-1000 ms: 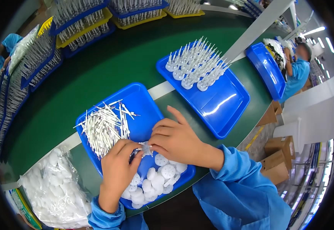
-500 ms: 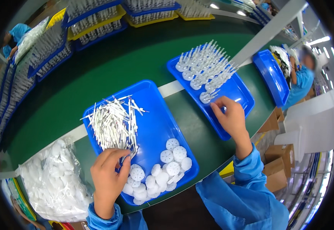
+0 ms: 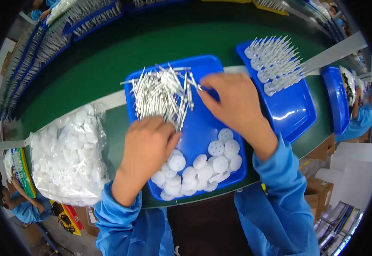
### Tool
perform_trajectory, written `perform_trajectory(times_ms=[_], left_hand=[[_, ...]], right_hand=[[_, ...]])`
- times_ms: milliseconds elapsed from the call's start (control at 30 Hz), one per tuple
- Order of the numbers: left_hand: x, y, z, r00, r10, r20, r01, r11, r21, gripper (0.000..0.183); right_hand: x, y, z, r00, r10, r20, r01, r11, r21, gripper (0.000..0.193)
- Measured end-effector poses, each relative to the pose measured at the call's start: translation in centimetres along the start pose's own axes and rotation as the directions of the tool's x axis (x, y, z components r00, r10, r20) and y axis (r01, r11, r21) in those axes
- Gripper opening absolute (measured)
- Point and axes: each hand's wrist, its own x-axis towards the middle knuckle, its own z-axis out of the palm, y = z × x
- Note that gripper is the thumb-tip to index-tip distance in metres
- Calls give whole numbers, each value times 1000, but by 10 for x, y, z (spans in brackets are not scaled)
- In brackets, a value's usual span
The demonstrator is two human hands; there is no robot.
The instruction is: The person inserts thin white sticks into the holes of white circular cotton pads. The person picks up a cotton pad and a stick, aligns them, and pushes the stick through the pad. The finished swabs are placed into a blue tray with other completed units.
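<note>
Left hand (image 3: 145,145) over near end of white stick heap (image 3: 158,91); fingers curled, cannot tell whether grasping anything. Right hand (image 3: 235,102) above right half of blue tray (image 3: 203,121); thumb and forefinger met end of stick by heap's right side, grip unclear. Tray lay at near edge of green surface (image 3: 109,55). Sticks filled tray's far left corner; white perforated discs (image 3: 205,171) lay along its near edge. Right of it, second blue tray (image 3: 297,104) carried upright stemmed pieces (image 3: 273,64) toward far edge. Clear bag of white discs (image 3: 73,158) lay left.
</note>
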Motion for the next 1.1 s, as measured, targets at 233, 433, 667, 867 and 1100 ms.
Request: perform_trajectory(times_ms=[233,433,667,867,1100], left_hand=[[-24,5,-17,996,-39,86,48,993,-109,29],[-43,12,-23,977,-8,213,23,997,-68,50],[-42,15,-16,991,-33,133,54,986,-159,39],[-52,12,-19,999,-20,24,26,956,-291,24],[-13,-2,-4,905,-252,-343,-38,755,-655,19]], right_hand=[[26,7,34,955,170,242,-238,928,287,26],[1,1,-3,923,286,257,-371,839,398,27],[-25,-24,-14,922,116,370,-188,969,163,13],[-14,-19,-14,944,67,324,-223,852,474,15],[-19,-23,-23,975,90,201,-216,579,786,30]])
